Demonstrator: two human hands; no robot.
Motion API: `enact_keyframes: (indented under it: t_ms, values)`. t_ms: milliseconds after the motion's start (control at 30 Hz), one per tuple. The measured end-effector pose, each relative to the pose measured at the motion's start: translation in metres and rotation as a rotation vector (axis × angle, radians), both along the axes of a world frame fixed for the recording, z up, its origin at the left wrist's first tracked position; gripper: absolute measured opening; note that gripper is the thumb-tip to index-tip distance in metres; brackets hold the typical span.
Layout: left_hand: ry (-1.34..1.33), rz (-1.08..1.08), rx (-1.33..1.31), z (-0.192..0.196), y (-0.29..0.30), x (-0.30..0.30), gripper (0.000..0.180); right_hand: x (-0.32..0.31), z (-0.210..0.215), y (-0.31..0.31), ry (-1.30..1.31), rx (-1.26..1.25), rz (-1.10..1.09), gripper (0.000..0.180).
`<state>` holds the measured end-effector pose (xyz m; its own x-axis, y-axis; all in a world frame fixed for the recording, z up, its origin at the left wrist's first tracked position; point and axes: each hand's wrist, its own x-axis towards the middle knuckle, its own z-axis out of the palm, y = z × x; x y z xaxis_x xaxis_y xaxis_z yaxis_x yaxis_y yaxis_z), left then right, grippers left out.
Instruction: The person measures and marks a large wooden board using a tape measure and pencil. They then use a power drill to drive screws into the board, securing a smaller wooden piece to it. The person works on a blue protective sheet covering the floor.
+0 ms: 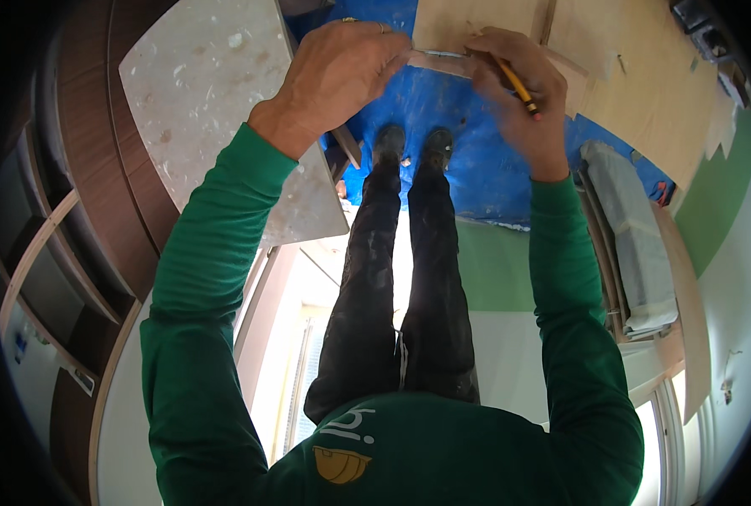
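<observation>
My slim yellow-orange pencil (519,88), red at its end, slants through my right hand (546,88), beside the near edge of a flat, pale wooden board (485,21). A thin whitish strip (441,54) lies along that edge, between my hands. The right one is curled closed around the pencil; my left hand (333,76), set apart from it, bends inward with its fingers at the strip's left end, and I cannot tell whether they pinch it or only press. The pencil's tip is lost among my blurred right fingers, and the upper picture edge cuts off the board. Below, my dark shoes (437,145) stand at a creased blue sheet (485,169); a white-spotted grey panel (198,93) lies left of my left hand.
</observation>
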<state>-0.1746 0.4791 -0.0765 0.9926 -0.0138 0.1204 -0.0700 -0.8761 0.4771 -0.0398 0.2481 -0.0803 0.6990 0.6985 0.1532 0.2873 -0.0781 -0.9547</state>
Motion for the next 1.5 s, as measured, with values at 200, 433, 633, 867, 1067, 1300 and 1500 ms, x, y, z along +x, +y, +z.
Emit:
enact_keyframes:
  t_ms: [200, 433, 633, 867, 1067, 1300, 1500]
  values:
    - [0.048, -0.045, 0.042, -0.001, 0.005, 0.001, 0.013, 0.000, -0.001, 0.002, -0.129, -0.028, 0.044, 0.020]
    - [-0.036, -0.078, -0.007, -0.005, 0.009, 0.001, 0.013, -0.003, 0.004, -0.002, -0.085, -0.086, 0.054, 0.017]
    - [-0.055, -0.102, 0.018, -0.006, 0.009, 0.004, 0.013, -0.009, 0.011, 0.003, -0.004, -0.127, 0.028, 0.017]
    - [-0.075, -0.117, 0.071, -0.004, 0.010, 0.006, 0.014, -0.008, 0.011, 0.003, 0.040, -0.099, 0.055, 0.016]
    - [-0.011, -0.109, 0.084, -0.002, 0.011, 0.006, 0.015, -0.005, 0.010, 0.000, 0.349, 0.044, 0.118, 0.021]
    - [-0.086, -0.130, 0.104, -0.004, 0.010, 0.005, 0.015, -0.006, 0.005, 0.000, 0.322, 0.082, 0.114, 0.018]
    - [-0.064, -0.128, 0.079, -0.005, 0.010, 0.004, 0.015, -0.006, 0.008, 0.002, 0.345, 0.054, 0.115, 0.014]
